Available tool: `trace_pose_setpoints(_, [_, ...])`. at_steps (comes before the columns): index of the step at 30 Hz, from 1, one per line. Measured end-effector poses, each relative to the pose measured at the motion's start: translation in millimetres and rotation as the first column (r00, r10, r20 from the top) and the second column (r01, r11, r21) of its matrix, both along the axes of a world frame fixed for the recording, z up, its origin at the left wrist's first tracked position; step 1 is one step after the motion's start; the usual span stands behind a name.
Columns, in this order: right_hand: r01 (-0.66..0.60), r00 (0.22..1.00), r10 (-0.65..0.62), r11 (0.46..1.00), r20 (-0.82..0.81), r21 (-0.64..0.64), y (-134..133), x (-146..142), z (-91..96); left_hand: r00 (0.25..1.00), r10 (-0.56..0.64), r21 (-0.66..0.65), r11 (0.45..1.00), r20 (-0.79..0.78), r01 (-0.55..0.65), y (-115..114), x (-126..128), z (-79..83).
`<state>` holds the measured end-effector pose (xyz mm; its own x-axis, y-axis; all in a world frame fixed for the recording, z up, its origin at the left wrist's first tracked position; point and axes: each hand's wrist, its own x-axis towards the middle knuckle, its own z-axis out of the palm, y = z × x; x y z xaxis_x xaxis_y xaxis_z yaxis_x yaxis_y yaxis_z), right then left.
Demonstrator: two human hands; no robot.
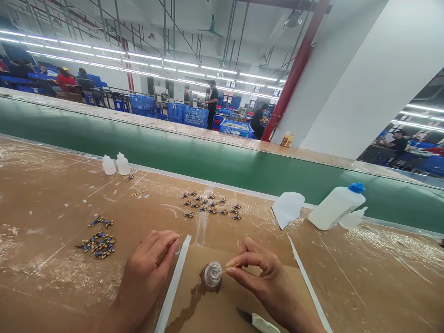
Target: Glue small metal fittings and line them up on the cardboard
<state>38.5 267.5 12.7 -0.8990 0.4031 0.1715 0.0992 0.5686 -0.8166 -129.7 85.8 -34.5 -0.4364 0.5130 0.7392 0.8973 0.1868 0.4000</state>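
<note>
My right hand (pixel 263 273) pinches a toothpick (pixel 227 268) between thumb and forefinger. The far tip of the toothpick touches a small clear glass-like pot (pixel 212 274), which stands in a dark stain on a brown cardboard sheet (pixel 194 305). To the left of the sheet, my left hand (pixel 152 263) is closed, thumb and fingertips together; what they hold, if anything, is too small to make out. Below my right hand lies a knife (pixel 262 322) with a dark blade and a pale wrapped handle. Small blue, yellow and black figures (pixel 203 209) lie in loose rows beyond the pot.
More small figures (pixel 99 244) lie heaped at left. Two small white bottles (pixel 122 164) stand by the green conveyor belt (pixel 208 157). At right are white paper (pixel 288 209) and a large blue-capped bottle (pixel 335 208) beside a smaller one. People and blue crates (pixel 196 116) are beyond.
</note>
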Motion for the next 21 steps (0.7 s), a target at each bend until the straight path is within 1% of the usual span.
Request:
trace_pose_setpoints(6, [-0.04, 0.997, 0.041, 0.999, -0.06, 0.018, -3.1, -0.9, -0.1, 1.0, 0.006, 0.006, 1.0, -0.018, -0.006, 0.6, 0.5, 0.8])
trace_pose_setpoints(9, [-0.025, 0.997, 0.027, 0.999, -0.075, 0.028, -3.0, -0.1, 0.9, 0.999, 0.007, 0.019, 1.0, -0.035, -0.006, 0.3, 0.7, 0.3])
trace_pose_setpoints(13, [-0.009, 0.997, 0.013, 0.998, -0.073, 0.059, -2.5, -0.4, -0.3, 1.0, -0.005, 0.006, 1.0, -0.021, 0.005, -0.2, 0.6, -1.3])
trace_pose_setpoints(17, [-0.038, 0.995, 0.045, 0.995, -0.084, 0.089, -2.4, 0.1, -1.1, 1.0, 0.005, 0.01, 1.0, -0.022, -0.004, -0.3, 0.4, -2.1])
trace_pose_setpoints(21, [-0.054, 0.993, 0.065, 0.993, -0.098, 0.106, -1.1, 3.9, 2.4, 0.999, 0.011, 0.004, 1.0, -0.04, -0.011, -0.1, 0.1, -1.0])
